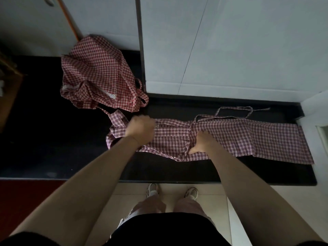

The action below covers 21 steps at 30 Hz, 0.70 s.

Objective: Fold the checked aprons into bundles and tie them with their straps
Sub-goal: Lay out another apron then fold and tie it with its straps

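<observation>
Head view, looking down over a black counter [159,171].

Containers: none identifiable. At the far left edge a brown wooden item [8,71] shows only in part; cannot tell what it is or whether it holds anything.

Task items: a pale pink checked apron [248,139] lies along the counter, folded lengthwise into a long strip running left to right. Its thin strap [236,112] loops loosely on the counter just behind the strip. A second apron, red-and-white checked [95,73], sits crumpled in a heap at the back left of the counter, against the wall, with its straps trailing toward the pink one.

Hands: left hand [140,130] is over the left part of the pink apron, fingers curled under, back of the hand toward the camera; it appears to grip the cloth, though the fingertips are hidden. Right hand [202,142] presses near the middle of the strip, thumb out toward the near edge, fingers curled into a bunched fold of fabric — gripping the apron.

Surface and room: counter is dark and glossy, and meets white wall panels [230,50] behind and at the right. Light floor tiles [177,189] below; the person's white shoes [191,192] are visible. A red area [21,201] sits lower left. Lighting dim.
</observation>
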Each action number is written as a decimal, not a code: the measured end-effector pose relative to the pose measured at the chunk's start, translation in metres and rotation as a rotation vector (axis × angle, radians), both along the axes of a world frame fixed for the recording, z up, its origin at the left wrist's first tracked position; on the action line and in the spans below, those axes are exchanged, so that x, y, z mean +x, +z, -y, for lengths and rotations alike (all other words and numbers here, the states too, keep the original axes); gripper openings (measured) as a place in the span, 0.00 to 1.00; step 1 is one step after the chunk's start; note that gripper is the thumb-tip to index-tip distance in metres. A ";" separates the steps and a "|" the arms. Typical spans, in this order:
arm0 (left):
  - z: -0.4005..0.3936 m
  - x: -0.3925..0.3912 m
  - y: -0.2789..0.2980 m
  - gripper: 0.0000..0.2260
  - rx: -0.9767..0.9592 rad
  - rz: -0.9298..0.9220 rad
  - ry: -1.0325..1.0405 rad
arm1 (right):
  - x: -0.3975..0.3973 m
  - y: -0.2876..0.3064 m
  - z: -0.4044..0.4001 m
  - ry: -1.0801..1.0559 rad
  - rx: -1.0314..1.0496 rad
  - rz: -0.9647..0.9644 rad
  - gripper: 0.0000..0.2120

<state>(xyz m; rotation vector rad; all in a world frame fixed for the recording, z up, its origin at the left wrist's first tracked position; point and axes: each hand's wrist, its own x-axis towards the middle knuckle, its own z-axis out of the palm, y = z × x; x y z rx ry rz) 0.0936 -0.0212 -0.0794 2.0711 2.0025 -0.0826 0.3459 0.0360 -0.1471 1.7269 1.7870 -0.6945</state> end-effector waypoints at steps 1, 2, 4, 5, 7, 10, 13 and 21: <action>0.006 0.015 -0.003 0.08 -0.100 0.072 -0.048 | 0.000 0.000 0.001 -0.023 0.015 -0.030 0.54; 0.011 0.025 -0.009 0.09 -0.228 0.096 -0.077 | 0.000 0.000 0.003 -0.061 0.039 -0.074 0.53; 0.015 0.036 -0.024 0.12 -0.453 -0.040 -0.101 | 0.004 -0.002 0.006 -0.148 0.099 -0.176 0.52; 0.017 0.034 -0.030 0.14 -0.510 -0.155 -0.093 | 0.006 -0.002 0.008 -0.179 0.123 -0.212 0.52; 0.014 0.026 -0.037 0.18 -0.579 -0.356 -0.070 | 0.008 0.000 0.011 -0.185 0.147 -0.220 0.54; 0.004 0.011 -0.028 0.24 -0.694 -0.599 -0.022 | 0.000 0.002 0.015 -0.130 0.181 -0.176 0.55; -0.009 0.016 -0.012 0.20 -0.614 -0.714 0.000 | -0.011 0.005 0.019 -0.132 0.192 -0.273 0.49; -0.003 0.129 -0.027 0.35 -0.380 0.002 -0.138 | 0.007 0.016 0.022 -0.134 0.445 -0.346 0.18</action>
